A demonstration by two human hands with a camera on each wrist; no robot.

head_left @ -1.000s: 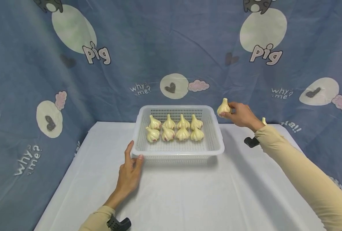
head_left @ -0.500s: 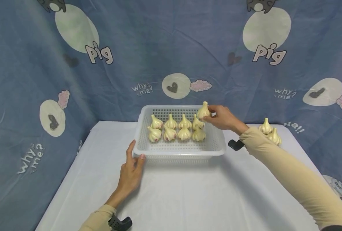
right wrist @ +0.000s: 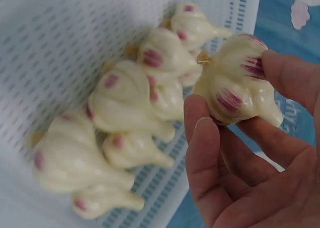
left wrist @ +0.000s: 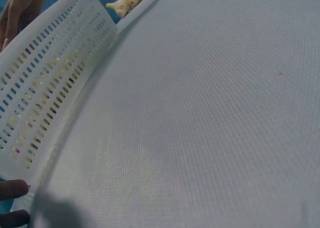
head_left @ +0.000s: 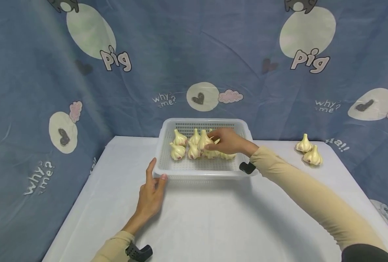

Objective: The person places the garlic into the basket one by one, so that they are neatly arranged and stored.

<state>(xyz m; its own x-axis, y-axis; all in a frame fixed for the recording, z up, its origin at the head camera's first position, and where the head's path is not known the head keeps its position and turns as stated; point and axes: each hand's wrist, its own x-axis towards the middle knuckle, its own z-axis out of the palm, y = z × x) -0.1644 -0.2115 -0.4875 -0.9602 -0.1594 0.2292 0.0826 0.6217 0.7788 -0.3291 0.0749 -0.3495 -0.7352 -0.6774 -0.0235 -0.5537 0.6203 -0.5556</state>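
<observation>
A white perforated plastic basket (head_left: pixel 200 174) stands at the back of the table, with two rows of garlic bulbs (head_left: pixel 178 151) inside. Over these bulbs my right hand (head_left: pixel 228 142) pinches another garlic bulb (right wrist: pixel 235 85) between thumb and fingers. In the right wrist view it hangs above the rows, its root end toward them, apart from the basket floor. My left hand (head_left: pixel 150 198) touches the basket's front left corner with fairly straight fingers and thumb. Two of its fingertips (left wrist: pixel 14 189) show beside the basket in the left wrist view. The right hand hides some bulbs.
Two more garlic bulbs (head_left: pixel 313 155) rest on the white tablecloth (head_left: pixel 207 218) near the back right corner. A blue printed curtain (head_left: pixel 167 54) hangs behind the table and along its left side.
My right hand has carried the garlic bulb leftward from beyond the basket's right rim to over its middle. The two bulbs on the table have come into full view. The left hand stays at the corner.
</observation>
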